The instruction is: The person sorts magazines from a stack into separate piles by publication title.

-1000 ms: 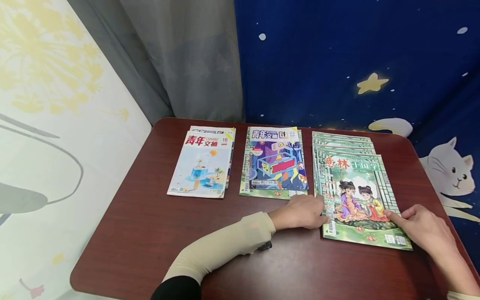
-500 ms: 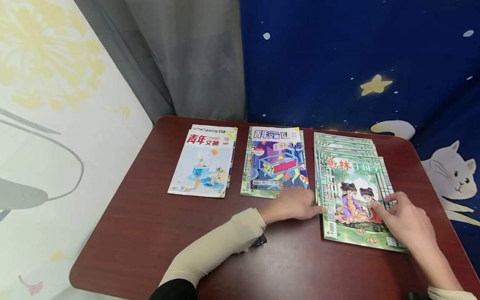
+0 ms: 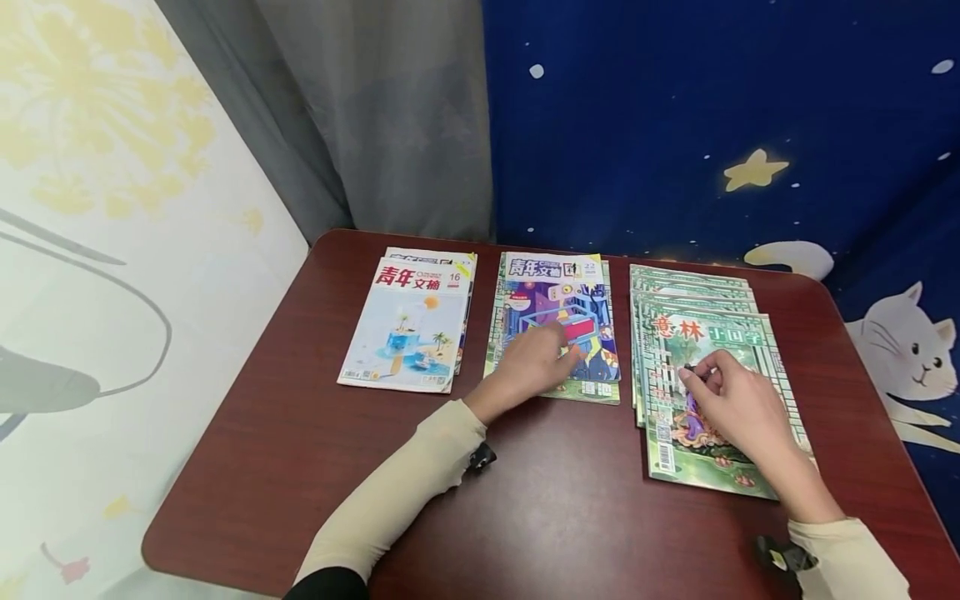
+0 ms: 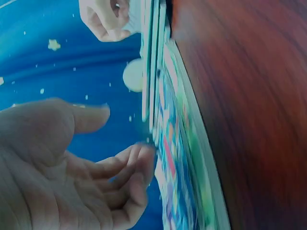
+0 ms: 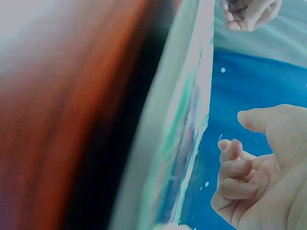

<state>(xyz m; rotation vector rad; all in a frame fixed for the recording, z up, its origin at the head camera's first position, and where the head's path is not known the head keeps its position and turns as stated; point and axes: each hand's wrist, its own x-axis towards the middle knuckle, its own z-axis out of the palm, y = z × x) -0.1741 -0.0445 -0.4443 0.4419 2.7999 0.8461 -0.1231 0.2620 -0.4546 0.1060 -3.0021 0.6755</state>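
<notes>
Drawn leftward since half a second ago: left hand [image 3: 528, 367], from the near-left edge of the green stack [image 3: 671, 379] to over the purple-blue magazine [image 3: 566, 300] in the middle; likewise right hand [image 3: 746, 408], from the right part of the green stack's top cover to farther in above it. Both released, grasping nothing: left with fingers loosely bent and thumb apart, right with fingers gently curled, thumb apart from them in the right wrist view. Left fingertips just beside the purple-blue cover, blurred in the left wrist view; cannot tell touching from hovering.

Green stack at right on the table [image 3: 570, 492], stepped toward the far side, with red characters on the nearest, topmost cover. Purple-blue magazine lying on a green magazine [image 3: 600, 389], with green margins at left and near edge. At left, well apart from the green stack, white magazine [image 3: 405, 329] with red title and number 16, laid askew over another. Beyond the far table edge, gray curtain [image 3: 397, 125] to the left, blue curtain [image 3: 637, 125] with yellow star [image 3: 756, 169] and white cat [image 3: 907, 342] to the right.
</notes>
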